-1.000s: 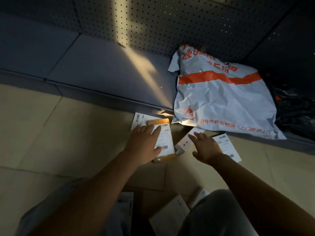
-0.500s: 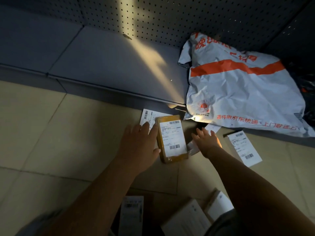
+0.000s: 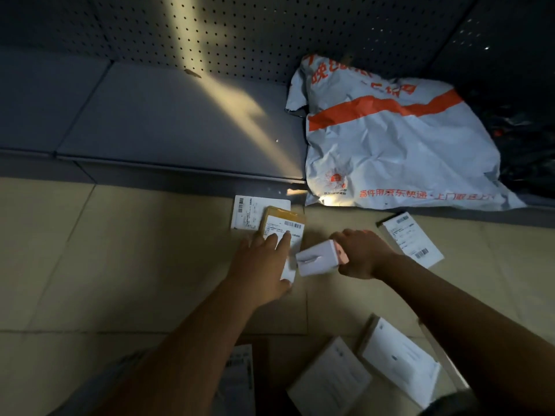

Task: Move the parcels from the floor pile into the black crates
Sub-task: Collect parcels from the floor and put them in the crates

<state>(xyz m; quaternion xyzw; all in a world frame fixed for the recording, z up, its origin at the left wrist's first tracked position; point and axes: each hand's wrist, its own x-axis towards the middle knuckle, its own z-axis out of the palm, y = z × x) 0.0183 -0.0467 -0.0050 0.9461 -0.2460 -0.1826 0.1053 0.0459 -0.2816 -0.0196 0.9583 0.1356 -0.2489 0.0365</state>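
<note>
A small brown box parcel (image 3: 283, 223) with a white label lies on the tiled floor. My left hand (image 3: 264, 268) rests flat on its near half, fingers straight. My right hand (image 3: 365, 255) grips a small white parcel (image 3: 319, 258) lifted just off the floor, right of the brown box. A flat white labelled parcel (image 3: 247, 211) lies under the brown box's far left corner. Another labelled parcel (image 3: 411, 238) lies to the right of my right hand. No black crate is recognisable.
A large grey mailer bag (image 3: 399, 145) with an orange stripe lies on the low grey shelf (image 3: 180, 124) against the perforated back panel. Several more labelled parcels (image 3: 399, 360) lie near my knees at the bottom. Dark items sit in shadow at far right.
My right hand has closed round the small white parcel and lifted it from the floor. My left hand has slid from beside the brown box onto its label.
</note>
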